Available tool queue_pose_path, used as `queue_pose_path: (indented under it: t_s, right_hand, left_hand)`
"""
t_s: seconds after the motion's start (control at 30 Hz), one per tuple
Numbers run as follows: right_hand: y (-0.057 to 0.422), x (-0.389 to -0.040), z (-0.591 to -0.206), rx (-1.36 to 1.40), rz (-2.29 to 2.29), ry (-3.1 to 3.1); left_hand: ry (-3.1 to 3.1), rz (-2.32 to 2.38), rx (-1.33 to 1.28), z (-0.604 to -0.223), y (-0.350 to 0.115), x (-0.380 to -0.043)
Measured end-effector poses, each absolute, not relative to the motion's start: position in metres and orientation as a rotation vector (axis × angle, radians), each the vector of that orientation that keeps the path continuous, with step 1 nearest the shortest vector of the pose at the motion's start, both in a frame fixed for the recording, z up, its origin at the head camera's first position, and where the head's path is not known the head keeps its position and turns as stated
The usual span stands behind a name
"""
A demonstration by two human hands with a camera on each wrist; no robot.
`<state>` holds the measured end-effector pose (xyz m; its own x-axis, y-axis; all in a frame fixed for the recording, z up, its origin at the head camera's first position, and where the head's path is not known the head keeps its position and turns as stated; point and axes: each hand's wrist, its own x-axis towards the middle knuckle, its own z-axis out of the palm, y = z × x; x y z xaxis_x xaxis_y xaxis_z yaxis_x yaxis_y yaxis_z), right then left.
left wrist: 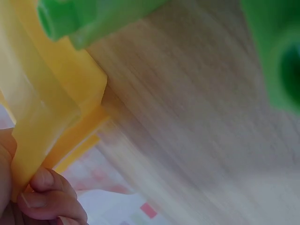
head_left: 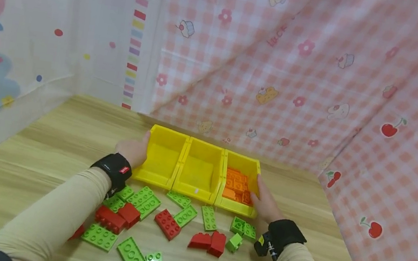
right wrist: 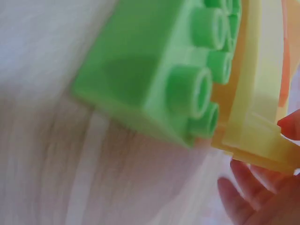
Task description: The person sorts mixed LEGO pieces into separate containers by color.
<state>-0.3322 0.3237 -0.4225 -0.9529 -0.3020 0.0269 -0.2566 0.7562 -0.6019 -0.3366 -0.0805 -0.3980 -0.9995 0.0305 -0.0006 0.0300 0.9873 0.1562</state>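
Yellow tray (head_left: 199, 171), three compartments, on the wood-grain table (head_left: 52, 135) — left hand (head_left: 133, 152) grips its left end, right hand (head_left: 267, 205) its right. Orange bricks (head_left: 237, 181) in rightmost compartment; green bricks (head_left: 208, 218), red bricks (head_left: 167, 224) lie loose in front.

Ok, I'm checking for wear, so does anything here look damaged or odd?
One oddity: a small white spot at the front of the yellow three-compartment bin, in its middle compartment, standing out against plain yellow. I can't tell glare from wear.
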Motion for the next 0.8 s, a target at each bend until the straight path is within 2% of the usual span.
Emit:
queue_pose_path:
  t_s: [0.43,0.8]
  right_hand:
    - [0.332,-0.262,-0.420,-0.699,-0.699,3.215]
    - [0.337,-0.246,-0.433,-0.723,-0.467,3.051]
  left_hand:
    - [3.139,0.238,0.044,-0.393,-0.082,-0.333]
    - [3.153,0.226,0.010,-0.400,-0.076,-0.332]
